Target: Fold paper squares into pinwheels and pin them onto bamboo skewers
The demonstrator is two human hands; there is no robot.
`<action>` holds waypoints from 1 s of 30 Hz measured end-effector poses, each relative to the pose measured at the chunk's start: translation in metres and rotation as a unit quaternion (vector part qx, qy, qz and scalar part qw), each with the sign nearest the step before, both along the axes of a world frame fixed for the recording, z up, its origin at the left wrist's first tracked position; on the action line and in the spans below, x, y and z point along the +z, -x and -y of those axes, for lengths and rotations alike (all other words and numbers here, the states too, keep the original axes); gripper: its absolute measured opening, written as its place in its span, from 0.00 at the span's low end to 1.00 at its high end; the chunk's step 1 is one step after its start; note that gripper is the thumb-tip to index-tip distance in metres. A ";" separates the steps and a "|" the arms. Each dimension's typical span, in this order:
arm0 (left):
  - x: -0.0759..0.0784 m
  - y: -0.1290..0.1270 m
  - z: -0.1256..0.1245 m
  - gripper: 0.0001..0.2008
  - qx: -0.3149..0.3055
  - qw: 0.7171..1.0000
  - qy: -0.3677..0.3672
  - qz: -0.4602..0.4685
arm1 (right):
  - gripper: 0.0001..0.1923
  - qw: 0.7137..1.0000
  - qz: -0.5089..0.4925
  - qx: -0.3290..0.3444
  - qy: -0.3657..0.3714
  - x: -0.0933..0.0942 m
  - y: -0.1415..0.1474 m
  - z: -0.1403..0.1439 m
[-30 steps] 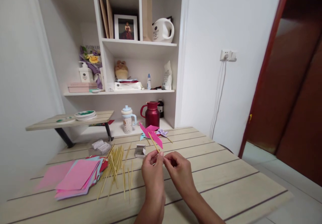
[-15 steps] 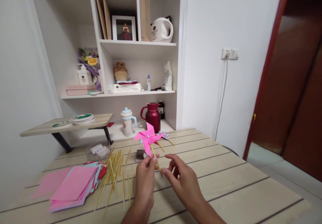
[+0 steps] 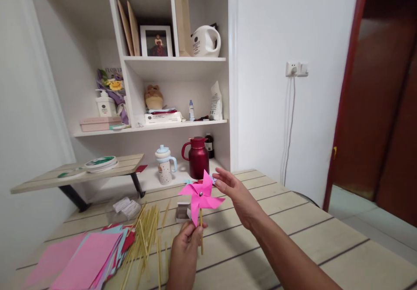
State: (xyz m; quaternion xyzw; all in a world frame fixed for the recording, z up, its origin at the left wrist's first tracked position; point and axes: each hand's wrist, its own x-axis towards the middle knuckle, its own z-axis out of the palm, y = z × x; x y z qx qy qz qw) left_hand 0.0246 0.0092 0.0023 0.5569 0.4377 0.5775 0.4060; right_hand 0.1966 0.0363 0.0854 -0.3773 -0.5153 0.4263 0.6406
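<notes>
My left hand pinches the thin wooden stick of a pink paper pinwheel and holds it upright over the table. The pinwheel faces me, with a small silver pin at its centre. My right hand is raised just right of the pinwheel, fingers spread, its fingertips close to the upper right blade; I cannot tell whether they touch it. Nothing is in the right hand.
A stack of pink and coloured paper sheets and several loose wooden sticks lie on the wooden table at left. A small open box sits behind the pinwheel. A dark red jug and a cup stand on the shelf beyond.
The left hand has turned the pinwheel upright to face me. The right hand let go of the stick and rose to the pinwheel's right side.
</notes>
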 end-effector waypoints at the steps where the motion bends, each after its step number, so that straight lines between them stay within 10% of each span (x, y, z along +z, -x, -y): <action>1: -0.001 0.000 0.001 0.21 -0.003 1.000 -0.015 -0.012 | 0.30 0.999 -0.005 0.033 -0.003 0.000 0.001 0.001; 7: -0.015 0.014 -0.005 0.13 0.120 0.957 -0.208 -0.161 | 0.37 0.995 0.025 0.084 -0.047 -0.019 -0.003 0.012; 14: 0.000 0.039 -0.007 0.14 0.305 0.777 -0.431 -0.343 | 0.44 0.978 0.051 0.064 -0.194 -0.027 -0.019 0.016; 20: 0.011 0.046 -0.001 0.15 0.334 0.679 -0.501 -0.420 | 0.40 0.953 0.114 0.031 -0.279 -0.025 -0.006 0.030; 30: 0.017 0.039 0.008 0.15 0.322 0.648 -0.535 -0.435 | 0.26 0.926 0.131 0.000 -0.354 -0.021 0.004 0.046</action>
